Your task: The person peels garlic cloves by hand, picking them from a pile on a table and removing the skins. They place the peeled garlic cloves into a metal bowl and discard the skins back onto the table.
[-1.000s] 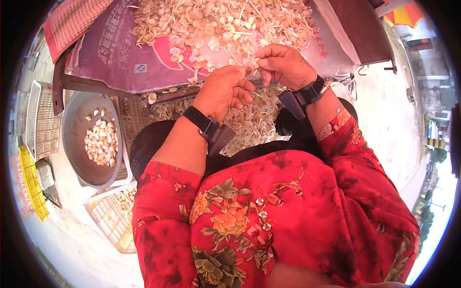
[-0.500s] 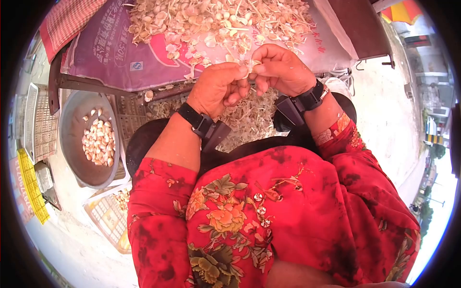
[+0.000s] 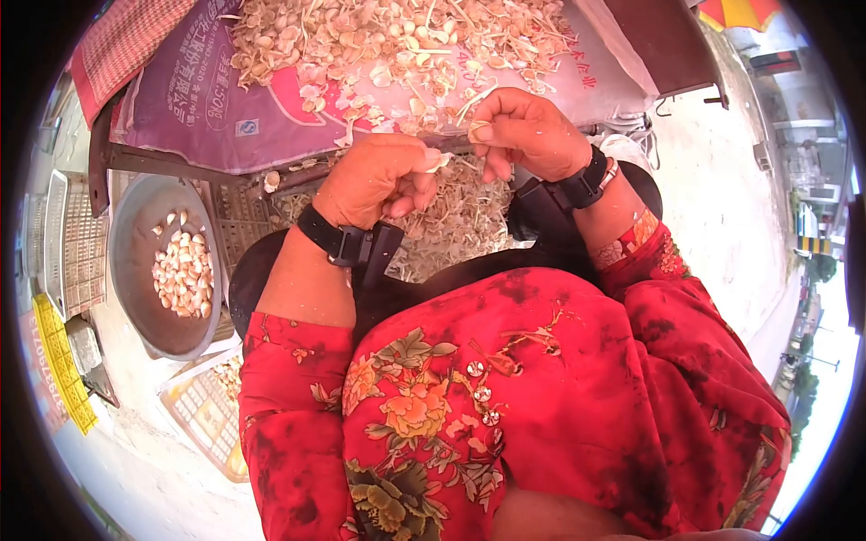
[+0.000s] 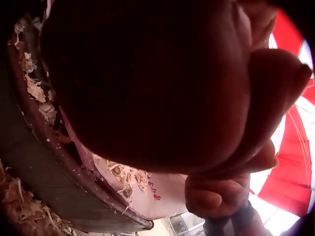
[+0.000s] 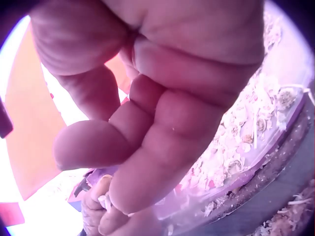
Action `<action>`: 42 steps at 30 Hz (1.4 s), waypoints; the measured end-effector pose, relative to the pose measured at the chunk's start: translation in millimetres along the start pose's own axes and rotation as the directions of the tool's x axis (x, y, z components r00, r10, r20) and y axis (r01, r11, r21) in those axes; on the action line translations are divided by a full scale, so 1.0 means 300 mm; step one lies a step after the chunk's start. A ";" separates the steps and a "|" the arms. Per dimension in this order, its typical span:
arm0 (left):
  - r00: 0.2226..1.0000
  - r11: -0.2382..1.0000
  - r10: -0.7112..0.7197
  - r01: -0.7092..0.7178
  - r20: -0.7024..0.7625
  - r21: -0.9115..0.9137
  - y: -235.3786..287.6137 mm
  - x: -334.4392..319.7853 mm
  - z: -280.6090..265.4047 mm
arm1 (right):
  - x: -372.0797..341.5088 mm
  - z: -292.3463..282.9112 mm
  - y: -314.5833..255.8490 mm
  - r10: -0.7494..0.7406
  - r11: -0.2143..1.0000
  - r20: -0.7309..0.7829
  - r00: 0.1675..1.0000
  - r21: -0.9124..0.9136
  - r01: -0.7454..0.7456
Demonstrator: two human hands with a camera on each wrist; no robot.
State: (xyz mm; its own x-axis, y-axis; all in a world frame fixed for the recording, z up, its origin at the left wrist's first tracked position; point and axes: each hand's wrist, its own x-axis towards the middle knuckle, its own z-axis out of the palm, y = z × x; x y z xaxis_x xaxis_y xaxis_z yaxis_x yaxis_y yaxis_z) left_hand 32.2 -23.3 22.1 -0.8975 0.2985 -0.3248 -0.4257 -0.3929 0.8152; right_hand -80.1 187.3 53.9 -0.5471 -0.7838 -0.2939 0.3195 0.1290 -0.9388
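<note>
Site is outdoors, under strong daylight; the right edge is overexposed. The bench has a dark metal rim and bears a purple printed sheet, with a red checked cloth at its far left corner. The ground is pale and hard-looking. At left, a slatted crate stands near a yellow perforated panel. At far right, a red-and-yellow canopy; below it, a black-and-yellow striped barrier and dark greenery.

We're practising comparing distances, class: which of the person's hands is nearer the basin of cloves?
Left. The left hand is to the right of the basin; the right hand is farther right.
</note>
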 end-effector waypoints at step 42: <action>0.965 0.938 0.075 0.017 -0.252 0.345 -0.085 0.112 -0.057 | 0.448 0.012 0.034 -0.303 0.072 0.440 0.845 -0.874 0.481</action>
State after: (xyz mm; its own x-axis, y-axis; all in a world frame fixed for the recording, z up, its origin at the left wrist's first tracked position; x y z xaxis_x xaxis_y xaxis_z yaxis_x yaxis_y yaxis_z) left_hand 10.8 -18.1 -17.7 -0.9269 0.0395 -0.3732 -0.3751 -0.0630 0.9249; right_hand -147.6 80.9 5.6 -0.2189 -0.9689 0.1154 -0.9163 0.1635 -0.3657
